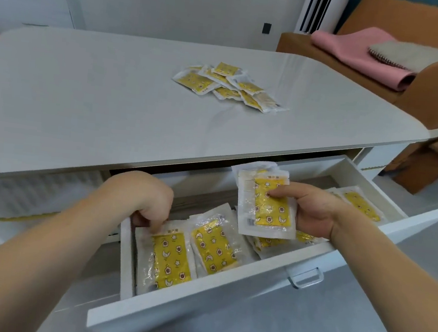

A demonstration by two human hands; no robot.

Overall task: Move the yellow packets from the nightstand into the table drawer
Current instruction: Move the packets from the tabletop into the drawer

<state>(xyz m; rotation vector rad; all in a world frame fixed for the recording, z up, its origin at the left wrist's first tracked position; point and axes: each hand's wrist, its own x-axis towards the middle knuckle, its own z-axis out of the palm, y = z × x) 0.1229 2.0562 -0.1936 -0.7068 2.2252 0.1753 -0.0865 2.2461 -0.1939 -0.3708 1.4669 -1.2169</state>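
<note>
The left hand (147, 199) pinches the top edge of a packet (167, 260) at the drawer's (199, 305) 9 o'clock end. The right hand (312, 211) grips a stack (267, 205) above the drawer's middle. More packets lie inside; a pile (228, 86) sits on the tabletop (85, 99) at 12 o'clock.

A home living room: orange sofa (421, 86), white table (112, 96), dresser (28, 0).
</note>
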